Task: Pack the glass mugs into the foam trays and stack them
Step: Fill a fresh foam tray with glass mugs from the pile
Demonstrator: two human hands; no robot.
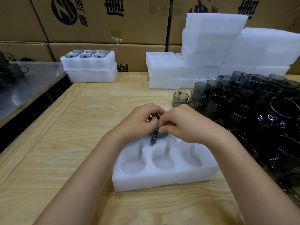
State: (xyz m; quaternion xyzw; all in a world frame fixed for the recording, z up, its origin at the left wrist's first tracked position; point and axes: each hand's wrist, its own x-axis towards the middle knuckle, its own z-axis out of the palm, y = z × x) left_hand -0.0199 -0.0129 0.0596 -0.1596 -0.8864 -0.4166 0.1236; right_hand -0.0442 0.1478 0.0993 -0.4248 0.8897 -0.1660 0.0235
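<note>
A white foam tray (162, 179) with round pockets lies on the wooden table in front of me; its three near pockets hold nothing. Both hands meet over the tray's far row. My left hand (138, 122) and my right hand (183, 124) grip one dark glass mug (155, 135), whose handle points toward me as it sits at a far pocket. The hands hide most of the mug and the far pockets. A crowd of smoky glass mugs (253, 111) fills the table on the right.
Two stacked foam trays (90, 70), the top one filled with mugs, stand at the back left. Piles of foam trays (211, 54) rise at the back right. Cardboard boxes (103, 20) form a wall behind. A metal table (24, 88) adjoins on the left.
</note>
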